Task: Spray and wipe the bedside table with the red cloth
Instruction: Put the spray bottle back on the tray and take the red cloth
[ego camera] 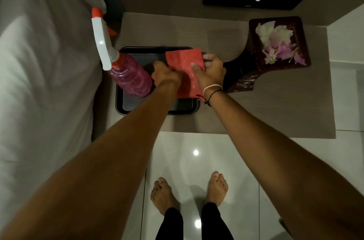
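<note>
A: The bedside table (256, 113) is carrying 3 things: a black tray (157, 110) at its left, a dark wooden dish (254, 74) of petals (275, 43) at its right, and bare top between and in front of them. What is worrying you most?

B: The spray bottle (128, 76). It is standing on the tray's left side, just beside the left hand (166, 74). Any sideways sweep could be knocking it toward the bed (39, 62).

A: And the red cloth (186, 66)?

B: Both hands are gripping it over the tray; the left is closed on its left edge, and the right hand (211, 73) is pinching its right edge, thumb on top. I am judging that wiping is not yet started.

A: Any smaller risk?

B: The right hand is sitting close to the wooden dish. A wide stroke could be nudging it and scattering those loose petals.
</note>
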